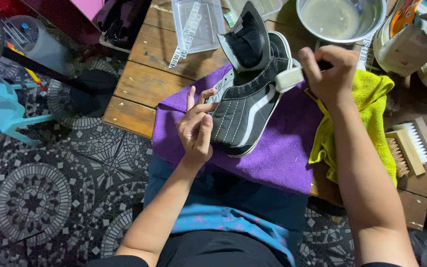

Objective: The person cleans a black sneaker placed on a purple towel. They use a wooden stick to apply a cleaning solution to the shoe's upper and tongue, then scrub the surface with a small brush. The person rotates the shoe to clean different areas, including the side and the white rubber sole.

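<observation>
Right hand closed in a firm grip on a white brush, bristle end pressed to the upper side of a black high-top shoe. Left hand half open, fingers steadying the shoe's toe. Shoe on its side on a purple cloth over the wooden bench. Scrubbing step under way, by the look of it; more strokes along the white stripe likely called for. Beside: yellow cloth, metal bowl of cloudy water, two wooden brushes. Brush handle hidden in the fist; far side of the shoe unseen; items at upper right cut off.
</observation>
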